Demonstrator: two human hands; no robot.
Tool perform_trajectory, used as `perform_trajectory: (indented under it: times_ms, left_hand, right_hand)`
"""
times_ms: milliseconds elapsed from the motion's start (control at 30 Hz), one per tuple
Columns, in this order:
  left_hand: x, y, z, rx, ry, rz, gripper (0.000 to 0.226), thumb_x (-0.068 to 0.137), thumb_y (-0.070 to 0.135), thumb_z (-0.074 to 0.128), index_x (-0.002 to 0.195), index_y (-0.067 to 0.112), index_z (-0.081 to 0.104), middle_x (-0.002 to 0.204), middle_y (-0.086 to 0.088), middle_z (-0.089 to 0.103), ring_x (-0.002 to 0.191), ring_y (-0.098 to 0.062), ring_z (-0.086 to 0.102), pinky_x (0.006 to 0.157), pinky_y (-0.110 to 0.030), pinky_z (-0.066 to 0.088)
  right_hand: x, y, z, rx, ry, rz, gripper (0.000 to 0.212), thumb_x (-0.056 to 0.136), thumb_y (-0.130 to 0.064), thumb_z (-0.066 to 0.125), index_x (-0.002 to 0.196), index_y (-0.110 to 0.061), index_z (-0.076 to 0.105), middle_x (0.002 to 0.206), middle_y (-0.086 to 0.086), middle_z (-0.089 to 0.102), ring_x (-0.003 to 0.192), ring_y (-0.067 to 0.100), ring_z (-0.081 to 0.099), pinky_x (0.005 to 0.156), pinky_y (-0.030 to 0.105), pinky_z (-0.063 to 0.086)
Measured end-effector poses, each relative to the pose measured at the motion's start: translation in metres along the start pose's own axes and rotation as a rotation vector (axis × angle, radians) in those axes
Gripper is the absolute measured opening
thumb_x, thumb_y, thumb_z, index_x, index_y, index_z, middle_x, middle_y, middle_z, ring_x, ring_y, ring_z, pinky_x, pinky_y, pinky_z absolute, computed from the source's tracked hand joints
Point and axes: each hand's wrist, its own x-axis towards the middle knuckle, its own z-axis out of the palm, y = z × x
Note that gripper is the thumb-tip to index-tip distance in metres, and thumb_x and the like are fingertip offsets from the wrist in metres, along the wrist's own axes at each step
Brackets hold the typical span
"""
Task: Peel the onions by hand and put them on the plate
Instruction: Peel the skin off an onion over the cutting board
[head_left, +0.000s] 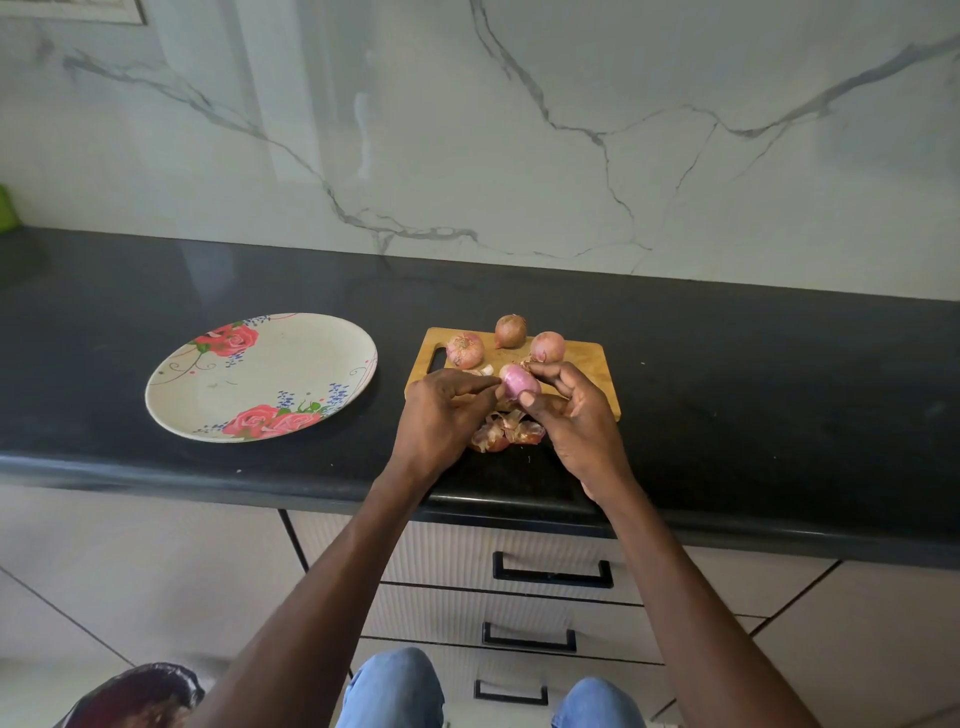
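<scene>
A peeled pink onion (518, 381) is held above the wooden cutting board (582, 364). My right hand (574, 415) grips it from the right, thumb below and fingers over the top. My left hand (447, 410) pinches at its left side with the fingertips. Three unpeeled onions stand at the back of the board: one on the left (465, 349), one in the middle (510, 330), one on the right (547, 347). A floral plate (208, 384) with nothing on it lies on the counter to the left of the board.
Loose brown onion skins (506, 434) lie at the board's front edge, under my hands. The black counter (753, 374) runs along a marble wall. Drawers with black handles (552, 570) sit below. A green object (8, 208) shows at the far left.
</scene>
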Motion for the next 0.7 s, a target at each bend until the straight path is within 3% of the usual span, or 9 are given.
perform_trajectory:
  times_ms: [133, 233, 400, 533, 700]
  left_hand:
    - [-0.001, 0.002, 0.000, 0.075, 0.025, 0.057, 0.014, 0.091, 0.016, 0.073, 0.103, 0.010, 0.079, 0.096, -0.003, 0.076, 0.086, -0.010, 0.066, 0.071, -0.028, 0.053]
    - [-0.002, 0.007, 0.000, 0.099, 0.020, 0.061, 0.012, 0.091, 0.012, 0.072, 0.100, 0.009, 0.079, 0.091, 0.006, 0.072, 0.082, -0.010, 0.065, 0.068, -0.025, 0.052]
    - [-0.003, 0.009, -0.001, 0.113, 0.002, 0.026, 0.008, 0.090, 0.011, 0.072, 0.095, 0.010, 0.079, 0.087, 0.014, 0.066, 0.082, -0.008, 0.066, 0.071, -0.028, 0.056]
    - [-0.004, 0.011, 0.000, 0.143, -0.005, 0.028, 0.006, 0.090, 0.012, 0.073, 0.092, 0.010, 0.078, 0.086, 0.011, 0.067, 0.082, -0.011, 0.067, 0.073, -0.038, 0.059]
    - [-0.004, 0.013, -0.001, 0.164, 0.007, 0.052, 0.004, 0.088, 0.010, 0.074, 0.089, 0.008, 0.078, 0.087, 0.005, 0.070, 0.082, -0.014, 0.066, 0.074, -0.036, 0.058]
  right_hand:
    - [0.001, 0.003, 0.000, -0.069, -0.004, -0.023, 0.031, 0.095, -0.022, 0.070, 0.125, -0.016, 0.065, 0.124, -0.002, 0.069, 0.109, 0.003, 0.066, 0.083, 0.020, 0.055]
    - [0.001, 0.003, 0.001, -0.089, -0.010, -0.029, 0.031, 0.094, -0.022, 0.071, 0.125, -0.018, 0.065, 0.124, -0.003, 0.068, 0.106, 0.002, 0.067, 0.082, 0.023, 0.058]
    - [0.000, 0.001, 0.002, -0.095, -0.017, -0.026, 0.033, 0.091, -0.020, 0.075, 0.122, -0.018, 0.064, 0.121, -0.008, 0.068, 0.104, 0.005, 0.069, 0.080, 0.027, 0.060]
    - [0.000, -0.002, 0.004, -0.093, -0.028, -0.028, 0.031, 0.091, -0.019, 0.075, 0.119, -0.020, 0.063, 0.114, -0.020, 0.066, 0.100, -0.002, 0.068, 0.075, 0.023, 0.059]
    - [0.000, -0.001, 0.003, -0.101, -0.029, -0.031, 0.029, 0.093, -0.022, 0.073, 0.120, -0.023, 0.062, 0.119, -0.013, 0.067, 0.104, 0.001, 0.067, 0.079, 0.023, 0.058]
